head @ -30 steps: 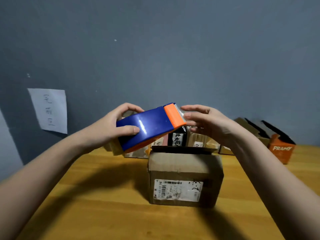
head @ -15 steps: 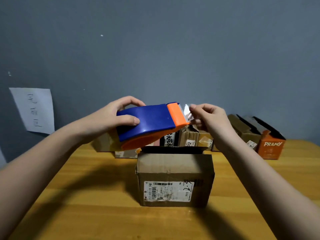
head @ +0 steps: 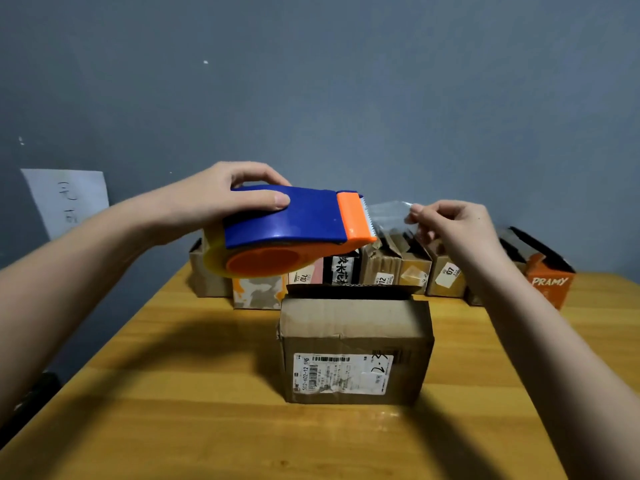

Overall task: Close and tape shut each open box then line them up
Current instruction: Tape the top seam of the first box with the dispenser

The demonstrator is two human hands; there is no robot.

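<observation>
My left hand grips a blue and orange tape dispenser, held in the air above the table. My right hand pinches the free end of clear tape drawn out from the dispenser's serrated cutter. Below them a brown cardboard box with a shipping label stands in the middle of the wooden table; its back flap sticks up slightly.
A row of several small cardboard boxes lines the back of the table against the grey wall. An orange box marked PRAMY stands open at the far right. A paper sheet hangs on the wall at left.
My right hand has moved rightward away from the cutter, pulling out a short length of clear tape. The dispenser has levelled out in my left hand.
</observation>
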